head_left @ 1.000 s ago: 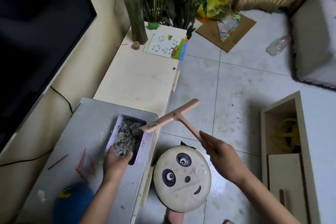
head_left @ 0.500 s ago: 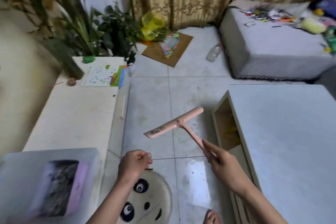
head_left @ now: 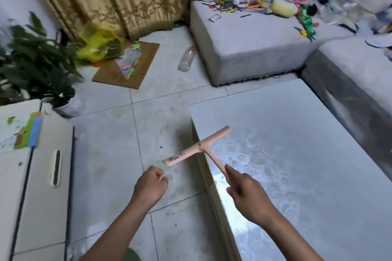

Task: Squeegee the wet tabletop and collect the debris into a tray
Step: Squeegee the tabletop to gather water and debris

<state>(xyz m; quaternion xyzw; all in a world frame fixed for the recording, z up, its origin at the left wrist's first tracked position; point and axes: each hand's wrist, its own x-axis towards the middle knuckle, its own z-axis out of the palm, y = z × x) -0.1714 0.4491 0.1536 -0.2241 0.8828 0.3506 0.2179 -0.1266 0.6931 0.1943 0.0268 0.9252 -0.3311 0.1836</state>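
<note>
My right hand [head_left: 248,195] grips the handle of a pink T-shaped squeegee [head_left: 196,147]. Its blade hangs in the air over the near left corner of a glossy grey-white tabletop [head_left: 297,154] that shows wet, patterned reflections. To the left, over the tiled floor, my left hand [head_left: 151,185] is curled into a loose fist with nothing visible in it, just below the blade's left end. No tray is in view.
A low white cabinet [head_left: 42,176] with a colourful booklet [head_left: 23,133] stands at the left, a potted plant [head_left: 36,65] behind it. On the floor lie cardboard [head_left: 127,65], a yellow bag [head_left: 97,42] and a plastic bottle [head_left: 186,58]. A grey sofa [head_left: 254,48] holds scattered craft bits.
My view has swung right, away from the grey board with the debris tray and the panda stool. My left hand has let go of the tray and closed; the squeegee now hovers over the tabletop corner.
</note>
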